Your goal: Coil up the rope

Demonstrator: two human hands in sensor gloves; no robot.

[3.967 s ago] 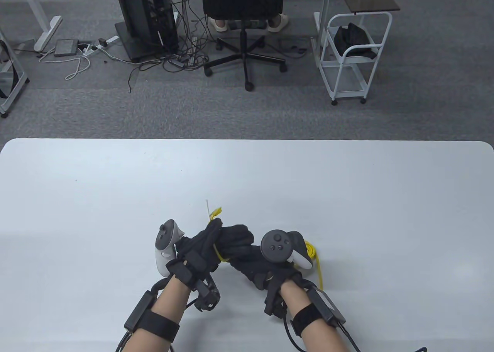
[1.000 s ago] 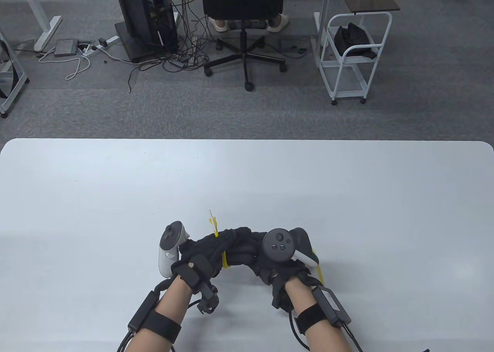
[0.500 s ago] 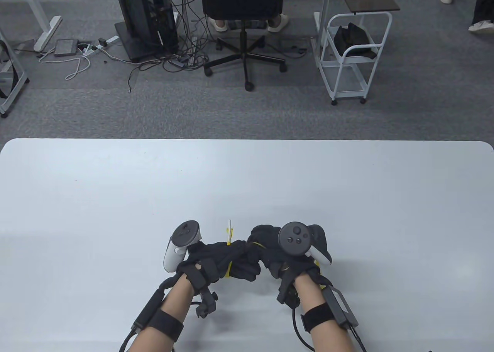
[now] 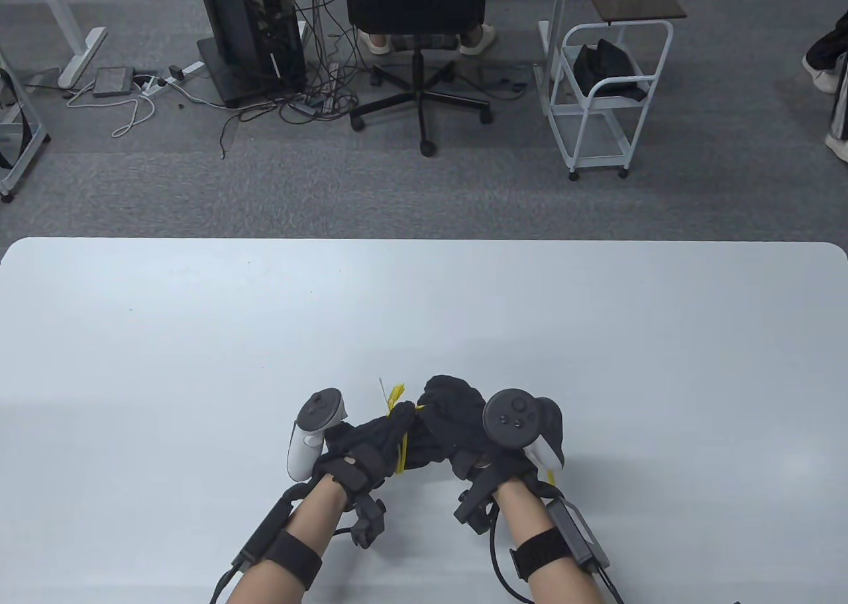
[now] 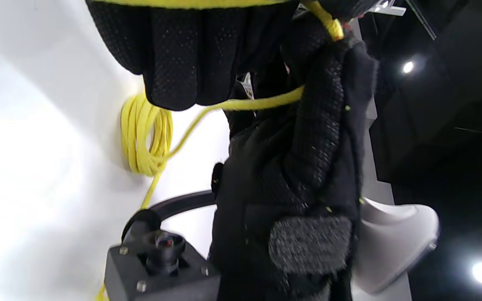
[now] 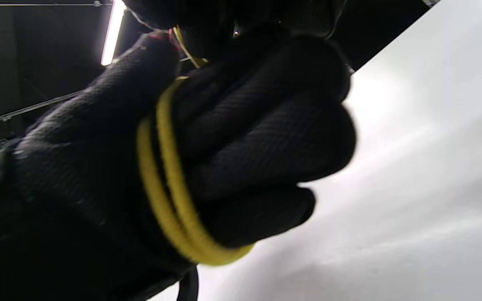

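A thin yellow rope (image 4: pixel 401 455) is wound in two turns around my left hand (image 4: pixel 374 438), which is closed; the turns show close up in the right wrist view (image 6: pixel 170 179). Its frayed end (image 4: pixel 395 392) sticks up between my hands. My right hand (image 4: pixel 454 418) is at my left hand's fingertips and pinches the rope there. In the left wrist view a strand (image 5: pixel 262 102) runs from my right hand (image 5: pixel 299 167) to a loose bunch of loops (image 5: pixel 144 138) on the table. In the table view my right hand hides most of that bunch.
The white table (image 4: pixel 199 339) is bare around the hands. A bit of yellow rope (image 4: pixel 550 475) peeks out by my right wrist. A chair (image 4: pixel 417 8), a white cart (image 4: pixel 596 100) and floor cables lie beyond the far edge.
Both hands have shifted right. My right hand has swung from beside my left hand to its far side, at the fingertips, taking the rope with it.
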